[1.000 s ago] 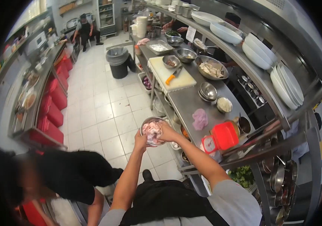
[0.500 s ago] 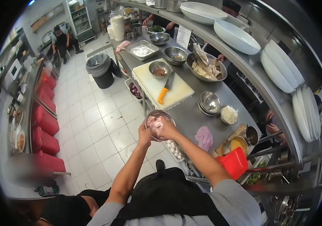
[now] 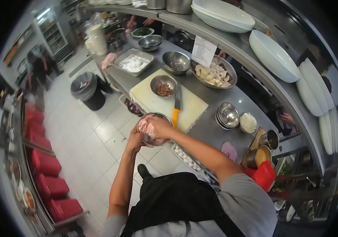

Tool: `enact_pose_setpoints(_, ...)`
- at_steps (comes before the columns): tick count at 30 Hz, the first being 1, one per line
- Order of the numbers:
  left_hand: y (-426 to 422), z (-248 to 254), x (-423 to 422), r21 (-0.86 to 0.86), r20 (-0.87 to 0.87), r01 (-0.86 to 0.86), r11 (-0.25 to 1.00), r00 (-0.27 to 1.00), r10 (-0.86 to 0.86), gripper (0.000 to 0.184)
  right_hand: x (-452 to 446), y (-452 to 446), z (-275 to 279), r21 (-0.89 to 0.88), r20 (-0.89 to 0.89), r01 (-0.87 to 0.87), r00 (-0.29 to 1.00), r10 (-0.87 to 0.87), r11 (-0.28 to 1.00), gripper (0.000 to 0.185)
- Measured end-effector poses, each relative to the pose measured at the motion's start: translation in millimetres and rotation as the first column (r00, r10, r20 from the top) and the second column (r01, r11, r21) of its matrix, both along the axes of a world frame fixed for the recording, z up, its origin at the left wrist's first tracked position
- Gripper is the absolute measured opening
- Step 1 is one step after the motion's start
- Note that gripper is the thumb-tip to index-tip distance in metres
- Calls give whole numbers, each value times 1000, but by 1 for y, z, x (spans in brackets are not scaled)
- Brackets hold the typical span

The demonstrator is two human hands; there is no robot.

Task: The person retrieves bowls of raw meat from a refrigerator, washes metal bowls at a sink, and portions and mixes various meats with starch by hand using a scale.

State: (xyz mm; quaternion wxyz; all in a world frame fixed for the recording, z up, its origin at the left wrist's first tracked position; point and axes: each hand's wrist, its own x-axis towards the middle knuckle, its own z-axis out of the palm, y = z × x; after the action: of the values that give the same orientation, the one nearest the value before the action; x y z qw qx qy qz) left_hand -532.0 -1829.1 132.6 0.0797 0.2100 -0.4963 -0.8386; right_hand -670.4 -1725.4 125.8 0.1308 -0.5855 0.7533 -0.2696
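My left hand [image 3: 136, 140] is closed on the near left rim of a metal bowl [image 3: 162, 142], holding it in front of me by the counter's edge. Pink raw meat [image 3: 147, 125] lies in this bowl. Down inside it, my right hand [image 3: 160, 129] is curled against the meat, its fingertips partly hidden. Just beyond is a white cutting board [image 3: 149, 96] bearing a knife [image 3: 175, 114] with an orange handle. A small metal bowl of brown chopped pieces [image 3: 164, 89] also stands on the board.
Behind the board are a tray of white powder [image 3: 134, 63] and a large bowl of pale chunks [image 3: 215, 75]. Stacked bowls [image 3: 227, 115] and a bowl of white food [image 3: 248, 123] stand to the right. Eggs [image 3: 187, 158] sit below the counter edge. A shelf [image 3: 232, 35] overhangs the counter.
My view has turned, and the held bowl is now closer to the cutting board. My right hand stays in the meat. The utensil over the large bowl of pale chunks is gone.
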Motion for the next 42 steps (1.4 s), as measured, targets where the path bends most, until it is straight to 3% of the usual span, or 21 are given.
enact_pose_setpoints(3, -41, 2, -9, -77, 14, 75, 994, 997, -74, 57, 4, -40, -4, 165, -60, 93, 995, -84, 982, 54)
enact_pose_setpoints(8, -105, -31, -41, 49, -35, 0, 999, 999, 2, 54, -29, -80, 11, 40, -160, 193, 970, -184, 980, 53)
enact_pose_setpoints(10, -126, -5, -52, 27, -64, 110, 994, 992, -108, 60, -35, -81, 67, 247, 150, -26, 989, -12, 969, 58)
enact_pose_setpoints(12, -141, 16, -67, -51, -12, 223, 974, 975, -224, 63, -37, -91, 48, 70, 272, 142, 950, -155, 987, 62)
enact_pose_setpoints(14, -158, 23, -89, -54, 42, 388, 920, 922, -386, 66, -44, -111, 12, -215, -64, 159, 982, -176, 964, 55)
enact_pose_setpoints(16, -168, 12, -104, -132, 74, 444, 886, 896, -438, 65, -57, -118, 7, -157, 38, 119, 993, -114, 980, 48)
enact_pose_setpoints(18, -174, -8, -106, -12, 118, 421, 907, 901, -416, 68, -71, -125, 8, 301, -83, -64, 992, 93, 951, 45)
enact_pose_setpoints(19, -178, -8, -109, 78, 165, 397, 914, 899, -405, 69, -74, -122, 21, 297, -180, -128, 966, 187, 946, 46)
enact_pose_setpoints(24, -189, 16, -125, 2, 120, 308, 951, 944, -306, 59, -85, -119, 12, -220, -237, -115, 970, 61, 969, 56)
enact_pose_setpoints(26, -184, 14, -135, -67, -23, 272, 960, 961, -274, 54, -87, -133, -3, -98, -98, 137, 984, -147, 986, 59)
enact_pose_setpoints(27, -181, 14, -135, -61, 17, 256, 965, 967, -255, 48, -91, -138, 13, 153, -68, 268, 963, -260, 951, 61)
enact_pose_setpoints(31, -180, 9, -147, 38, -16, 160, 986, 987, -159, 40, -118, -166, 26, 91, -173, 564, 821, -544, 821, 65)
enact_pose_setpoints(33, -208, 4, -162, 119, 26, 159, 980, 986, -164, 39, -124, -186, 22, -136, -37, 506, 857, -514, 852, 63)
enact_pose_setpoints(34, -225, 3, -171, 122, 30, 124, 985, 991, -129, 36, -149, -193, 24, -9, -402, -107, 911, 94, 994, 62)
enact_pose_setpoints(35, -241, 11, -178, 80, 110, 115, 990, 986, -124, 38, -149, -195, 51, 90, 141, 14, 990, -26, 996, 57)
enact_pose_setpoints(36, -264, -2, -188, 86, 120, 172, 981, 976, -182, 39, -164, -208, 52, -5, 259, -122, 959, 119, 993, 55)
enact_pose_setpoints(37, -277, 7, -193, 118, 112, 187, 975, 973, -201, 40, -156, -211, 90, 21, 524, 97, 846, -94, 995, 49)
enact_pose_setpoints(38, -288, 17, -200, 151, 103, 211, 966, 968, -227, 40, -160, -229, 87, 21, 524, 90, 847, -87, 996, 49)
enact_pose_setpoints(40, -318, 11, -215, 155, 73, 242, 958, 964, -255, 42, -163, -262, 78, 85, -36, 389, 921, -387, 917, 54)
enact_pose_setpoints(41, -336, 9, -228, 160, 46, 285, 945, 954, -295, 44, -165, -278, 75, -133, -161, 381, 903, -399, 915, 45)
enact_pose_setpoints(42, -353, 16, -238, 158, 44, 290, 944, 953, -300, 44, -172, -295, 84, -135, -162, 386, 900, -405, 913, 45)
